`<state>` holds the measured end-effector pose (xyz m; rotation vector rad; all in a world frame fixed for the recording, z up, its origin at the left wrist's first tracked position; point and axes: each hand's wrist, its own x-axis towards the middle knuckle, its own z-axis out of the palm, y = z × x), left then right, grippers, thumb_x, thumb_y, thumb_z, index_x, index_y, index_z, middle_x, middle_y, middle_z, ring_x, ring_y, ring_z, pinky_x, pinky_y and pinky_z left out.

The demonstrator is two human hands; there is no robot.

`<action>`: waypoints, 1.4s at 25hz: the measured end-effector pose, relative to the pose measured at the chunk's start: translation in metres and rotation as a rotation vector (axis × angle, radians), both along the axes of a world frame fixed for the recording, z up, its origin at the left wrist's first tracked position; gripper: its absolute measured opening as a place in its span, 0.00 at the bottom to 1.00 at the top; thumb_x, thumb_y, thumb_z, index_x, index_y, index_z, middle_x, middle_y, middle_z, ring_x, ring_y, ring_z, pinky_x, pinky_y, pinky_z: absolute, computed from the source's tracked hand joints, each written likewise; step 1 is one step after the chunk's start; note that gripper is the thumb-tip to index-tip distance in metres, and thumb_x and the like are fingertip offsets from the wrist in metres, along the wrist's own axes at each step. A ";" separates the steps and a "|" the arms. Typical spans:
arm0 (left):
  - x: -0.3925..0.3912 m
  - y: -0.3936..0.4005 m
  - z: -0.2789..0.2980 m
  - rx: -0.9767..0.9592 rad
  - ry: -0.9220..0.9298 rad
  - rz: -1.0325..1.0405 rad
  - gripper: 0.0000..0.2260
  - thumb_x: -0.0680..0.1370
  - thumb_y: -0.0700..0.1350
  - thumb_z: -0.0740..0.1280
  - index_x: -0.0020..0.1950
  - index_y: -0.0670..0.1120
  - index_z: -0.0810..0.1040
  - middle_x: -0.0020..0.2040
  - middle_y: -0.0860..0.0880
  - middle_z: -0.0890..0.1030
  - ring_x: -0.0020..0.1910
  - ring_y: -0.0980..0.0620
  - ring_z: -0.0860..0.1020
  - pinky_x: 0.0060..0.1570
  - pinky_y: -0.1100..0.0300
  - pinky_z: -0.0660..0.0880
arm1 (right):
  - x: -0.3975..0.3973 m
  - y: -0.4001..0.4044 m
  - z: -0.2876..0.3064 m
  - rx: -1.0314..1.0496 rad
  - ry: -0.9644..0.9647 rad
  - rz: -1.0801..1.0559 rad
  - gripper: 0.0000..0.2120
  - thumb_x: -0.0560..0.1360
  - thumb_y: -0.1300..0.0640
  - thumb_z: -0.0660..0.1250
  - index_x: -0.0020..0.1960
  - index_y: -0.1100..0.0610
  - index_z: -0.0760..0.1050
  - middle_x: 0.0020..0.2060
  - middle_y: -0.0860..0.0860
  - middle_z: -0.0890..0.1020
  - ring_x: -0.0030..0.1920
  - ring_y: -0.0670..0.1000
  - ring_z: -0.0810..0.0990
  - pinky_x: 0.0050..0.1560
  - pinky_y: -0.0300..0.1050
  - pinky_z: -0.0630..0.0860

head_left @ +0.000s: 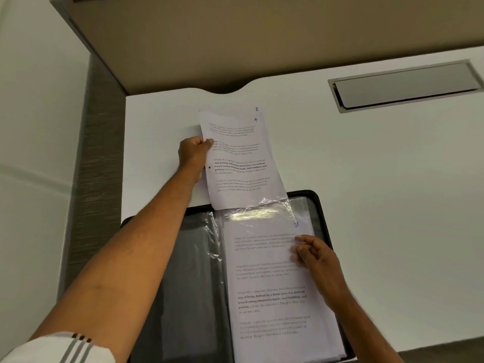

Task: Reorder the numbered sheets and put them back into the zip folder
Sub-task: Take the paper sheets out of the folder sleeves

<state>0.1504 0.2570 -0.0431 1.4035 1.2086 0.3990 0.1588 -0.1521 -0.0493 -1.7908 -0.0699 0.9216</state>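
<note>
At far left, a white striped sleeve (65, 347), and from it a bare forearm reaching up to the left hand (194, 156), pinching the left edge of a printed sheet marked 4 (241, 163), half drawn out of a clear sleeve pocket (262, 210) over a sheet marked 2 (258, 109) on the white desk (379, 179). Below, an open black zip folder (183, 284) lying flat, a sheet marked 3 (272, 297) in its right-hand pocket. Further right, the right hand (317, 260), fingers loosely extended, fingertips resting on that pocket; beyond, a grey cable hatch (406, 85).

White desk (366, 166) w/ grey cable hatch (404, 85), beige partition (262, 35) behind
</note>
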 end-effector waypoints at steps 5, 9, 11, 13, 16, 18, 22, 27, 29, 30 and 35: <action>0.025 0.020 -0.011 0.180 0.170 0.013 0.15 0.75 0.47 0.74 0.41 0.36 0.79 0.40 0.44 0.84 0.37 0.47 0.78 0.40 0.52 0.79 | 0.004 0.004 0.000 -0.017 0.014 -0.028 0.09 0.84 0.62 0.65 0.60 0.53 0.81 0.46 0.52 0.88 0.46 0.53 0.88 0.55 0.50 0.84; 0.033 0.023 -0.013 0.289 0.274 -0.037 0.11 0.77 0.49 0.73 0.42 0.42 0.79 0.42 0.46 0.81 0.42 0.46 0.79 0.39 0.59 0.73 | 0.005 0.007 -0.001 -0.028 0.025 -0.029 0.09 0.84 0.63 0.64 0.60 0.54 0.80 0.45 0.53 0.87 0.45 0.55 0.88 0.54 0.52 0.84; 0.033 0.017 -0.006 0.344 0.319 -0.043 0.14 0.79 0.50 0.72 0.56 0.41 0.81 0.53 0.44 0.83 0.50 0.45 0.80 0.47 0.58 0.74 | 0.006 0.008 -0.002 -0.037 0.028 -0.028 0.10 0.84 0.64 0.64 0.60 0.54 0.80 0.45 0.53 0.87 0.45 0.55 0.88 0.54 0.53 0.84; 0.029 0.008 -0.004 0.450 0.377 -0.109 0.20 0.80 0.50 0.71 0.68 0.43 0.76 0.64 0.43 0.79 0.60 0.44 0.79 0.54 0.55 0.75 | 0.006 0.007 -0.003 -0.042 0.026 -0.028 0.10 0.84 0.63 0.64 0.60 0.54 0.81 0.45 0.53 0.87 0.46 0.55 0.87 0.54 0.53 0.84; 0.010 -0.005 -0.010 0.533 0.471 -0.279 0.22 0.80 0.49 0.71 0.72 0.46 0.71 0.67 0.43 0.74 0.64 0.43 0.75 0.58 0.48 0.77 | 0.005 0.008 -0.002 -0.046 0.024 -0.021 0.09 0.84 0.63 0.65 0.60 0.54 0.81 0.45 0.54 0.87 0.46 0.56 0.87 0.53 0.53 0.84; -0.009 -0.016 -0.013 0.562 0.492 -0.368 0.19 0.81 0.48 0.69 0.70 0.46 0.74 0.65 0.43 0.74 0.64 0.43 0.74 0.59 0.47 0.76 | 0.006 0.009 -0.001 -0.050 0.022 -0.016 0.09 0.84 0.63 0.65 0.60 0.55 0.81 0.45 0.54 0.87 0.46 0.56 0.87 0.53 0.52 0.84; -0.066 -0.065 -0.007 0.726 0.467 -0.426 0.14 0.81 0.50 0.68 0.65 0.48 0.79 0.62 0.47 0.77 0.61 0.45 0.73 0.60 0.46 0.72 | 0.007 0.012 0.012 -0.039 0.037 -0.012 0.08 0.83 0.63 0.67 0.61 0.57 0.80 0.46 0.54 0.88 0.46 0.55 0.87 0.48 0.49 0.83; -0.159 -0.149 0.000 0.583 0.307 -0.393 0.11 0.81 0.47 0.68 0.62 0.51 0.79 0.58 0.53 0.76 0.56 0.54 0.74 0.52 0.56 0.75 | 0.003 0.011 0.038 -0.142 0.091 0.194 0.07 0.82 0.56 0.69 0.57 0.58 0.82 0.46 0.55 0.89 0.45 0.58 0.89 0.46 0.53 0.86; -0.187 -0.172 0.003 0.533 0.310 -0.441 0.09 0.81 0.46 0.68 0.61 0.52 0.79 0.56 0.56 0.77 0.50 0.57 0.75 0.49 0.60 0.75 | 0.000 0.010 0.047 -0.197 0.152 0.342 0.09 0.82 0.55 0.69 0.55 0.58 0.85 0.48 0.54 0.89 0.46 0.56 0.89 0.51 0.54 0.85; -0.197 -0.181 0.005 0.511 0.310 -0.462 0.08 0.81 0.46 0.68 0.60 0.52 0.80 0.55 0.56 0.77 0.46 0.60 0.75 0.47 0.62 0.75 | -0.001 0.010 0.053 -0.189 0.174 0.400 0.09 0.82 0.54 0.68 0.55 0.57 0.85 0.49 0.53 0.89 0.47 0.55 0.89 0.51 0.53 0.85; -0.230 -0.202 0.016 0.231 0.257 -0.365 0.05 0.82 0.49 0.68 0.55 0.54 0.84 0.48 0.61 0.82 0.42 0.63 0.80 0.46 0.65 0.75 | -0.021 0.024 0.074 0.099 0.295 0.546 0.17 0.86 0.52 0.59 0.66 0.59 0.81 0.63 0.52 0.85 0.64 0.54 0.84 0.65 0.56 0.79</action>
